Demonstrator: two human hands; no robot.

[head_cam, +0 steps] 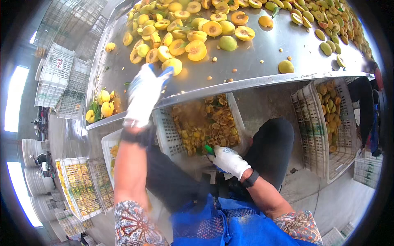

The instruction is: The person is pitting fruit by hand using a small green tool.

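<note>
My left hand, in a white work glove with blue fingertips and blurred, is over the metal table. Its thumb and fingers are spread beside a yellow peach; whether they touch it I cannot tell. Several halved peaches lie beyond, many cut side up. Low in front of my lap, my right hand, also gloved, grips a small tool with a green end; the rest of it is hidden. Just past that hand, under the table edge, a white plastic crate holds brown-orange fruit scraps.
A large heap of fruit covers the table's far right. Peaches with leaves sit at the left corner. Crates of fruit stand on the floor at right and left. Stacked crates rise behind. Another person's dark-clothed leg shows at right.
</note>
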